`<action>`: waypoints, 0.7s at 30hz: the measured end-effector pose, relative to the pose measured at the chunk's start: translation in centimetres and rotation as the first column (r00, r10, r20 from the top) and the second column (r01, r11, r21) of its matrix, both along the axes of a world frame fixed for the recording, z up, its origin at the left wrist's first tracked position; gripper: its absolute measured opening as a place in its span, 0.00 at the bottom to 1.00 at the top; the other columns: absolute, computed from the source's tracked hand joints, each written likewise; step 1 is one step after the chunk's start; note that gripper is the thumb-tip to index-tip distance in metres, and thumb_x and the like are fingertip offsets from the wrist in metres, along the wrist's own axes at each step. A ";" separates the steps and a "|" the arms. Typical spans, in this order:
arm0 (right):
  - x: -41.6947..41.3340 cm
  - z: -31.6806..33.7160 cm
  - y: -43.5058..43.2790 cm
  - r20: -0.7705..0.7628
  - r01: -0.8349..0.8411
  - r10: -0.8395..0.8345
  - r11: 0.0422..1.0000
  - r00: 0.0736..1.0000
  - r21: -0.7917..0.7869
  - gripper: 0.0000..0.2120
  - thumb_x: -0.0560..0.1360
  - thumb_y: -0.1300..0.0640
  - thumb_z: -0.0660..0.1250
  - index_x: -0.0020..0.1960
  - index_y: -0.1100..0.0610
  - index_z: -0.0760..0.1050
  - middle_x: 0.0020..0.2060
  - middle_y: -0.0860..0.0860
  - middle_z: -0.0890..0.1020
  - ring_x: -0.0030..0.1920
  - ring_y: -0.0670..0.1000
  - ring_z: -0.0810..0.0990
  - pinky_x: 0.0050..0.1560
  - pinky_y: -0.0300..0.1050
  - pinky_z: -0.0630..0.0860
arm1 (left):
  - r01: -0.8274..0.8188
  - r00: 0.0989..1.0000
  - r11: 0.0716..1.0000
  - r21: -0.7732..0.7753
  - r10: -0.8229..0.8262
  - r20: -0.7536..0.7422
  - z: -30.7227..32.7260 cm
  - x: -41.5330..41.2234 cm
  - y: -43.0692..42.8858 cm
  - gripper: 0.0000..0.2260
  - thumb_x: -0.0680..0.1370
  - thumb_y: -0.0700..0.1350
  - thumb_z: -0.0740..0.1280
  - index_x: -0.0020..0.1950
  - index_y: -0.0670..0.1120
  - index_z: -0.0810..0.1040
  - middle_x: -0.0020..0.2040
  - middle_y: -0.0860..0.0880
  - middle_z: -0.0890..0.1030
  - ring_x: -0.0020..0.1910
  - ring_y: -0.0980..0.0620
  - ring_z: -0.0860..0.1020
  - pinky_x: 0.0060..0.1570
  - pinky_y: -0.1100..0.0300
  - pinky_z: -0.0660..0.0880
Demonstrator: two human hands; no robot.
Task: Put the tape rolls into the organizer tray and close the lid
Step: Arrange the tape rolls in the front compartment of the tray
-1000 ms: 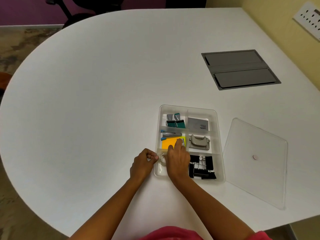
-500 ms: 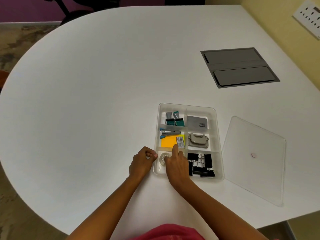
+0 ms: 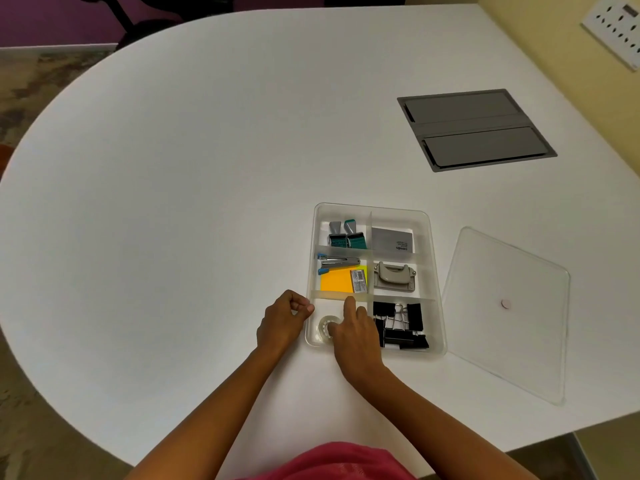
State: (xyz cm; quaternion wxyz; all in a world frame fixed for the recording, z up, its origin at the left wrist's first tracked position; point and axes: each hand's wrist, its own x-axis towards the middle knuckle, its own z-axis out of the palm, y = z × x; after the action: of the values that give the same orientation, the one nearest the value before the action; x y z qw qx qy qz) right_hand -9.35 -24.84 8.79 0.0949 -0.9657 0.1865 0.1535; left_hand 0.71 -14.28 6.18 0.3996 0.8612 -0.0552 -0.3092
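A clear plastic organizer tray (image 3: 434, 271) with six compartments sits on the white table. A small clear tape roll (image 3: 325, 326) lies flat in the near-left compartment. My right hand (image 3: 355, 329) reaches into that compartment, its fingers on the roll's right side and partly hiding it. My left hand (image 3: 284, 318) is curled against the tray's near-left rim, holding nothing that I can see. The clear lid (image 3: 509, 313) lies flat on the table to the right of the tray, apart from it.
Other compartments hold teal binder clips (image 3: 347, 235), a grey card box (image 3: 393, 241), a stapler (image 3: 337, 263), orange sticky notes (image 3: 336, 281), a grey punch (image 3: 394, 277) and black binder clips (image 3: 400, 325). A grey cable hatch (image 3: 476, 129) is set in the table at the far right.
My right hand has drawn back from over the sticky notes to the near-left compartment, uncovering the notes and more of the tape roll. The left hand stays at the tray's rim.
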 end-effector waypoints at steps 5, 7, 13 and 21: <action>0.2 1.0 0.0 0.087 0.057 -0.057 0.998 0.995 0.003 0.10 0.65 0.66 0.77 0.45 0.61 0.82 0.57 0.62 0.77 0.47 0.58 0.79 0.40 0.48 0.78 | 0.001 1.000 1.000 0.001 -0.001 -0.008 -0.1 0.1 0.0 0.05 0.75 0.54 0.68 0.45 0.54 0.74 0.41 0.57 0.77 0.47 0.54 0.76 0.51 0.54 0.73; 0.5 1.4 -0.5 0.162 0.042 -0.046 0.999 0.986 0.027 0.12 0.59 0.70 0.78 0.41 0.62 0.82 0.44 0.60 0.81 0.41 0.58 0.80 0.33 0.47 0.78 | 0.002 1.000 1.000 -0.002 -0.002 -0.010 -0.1 0.1 0.0 0.06 0.75 0.54 0.68 0.46 0.53 0.75 0.42 0.56 0.78 0.47 0.53 0.76 0.51 0.54 0.73; 2.7 0.5 -1.1 0.194 -0.126 0.101 0.985 0.976 0.117 0.17 0.75 0.69 0.62 0.62 0.61 0.73 0.58 0.58 0.75 0.59 0.56 0.72 0.49 0.47 0.74 | -0.008 1.000 1.000 0.000 0.008 -0.014 0.1 0.1 0.0 0.05 0.75 0.53 0.68 0.42 0.56 0.73 0.42 0.56 0.78 0.47 0.53 0.77 0.53 0.51 0.75; 3.1 -0.5 -1.8 -0.017 -0.233 0.237 0.963 0.971 0.135 0.15 0.76 0.66 0.62 0.61 0.59 0.74 0.57 0.58 0.79 0.58 0.59 0.77 0.54 0.52 0.77 | -0.033 0.999 0.999 0.005 0.033 -0.012 0.2 -0.1 0.0 0.07 0.74 0.54 0.68 0.46 0.52 0.77 0.42 0.56 0.78 0.47 0.54 0.76 0.48 0.56 0.72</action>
State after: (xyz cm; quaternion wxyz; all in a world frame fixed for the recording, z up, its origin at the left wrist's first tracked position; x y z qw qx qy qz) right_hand -6.26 -26.62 8.29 0.1366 -0.9700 0.0614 0.1915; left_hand 0.63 -14.23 6.41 0.4029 0.8611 -0.0379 -0.3077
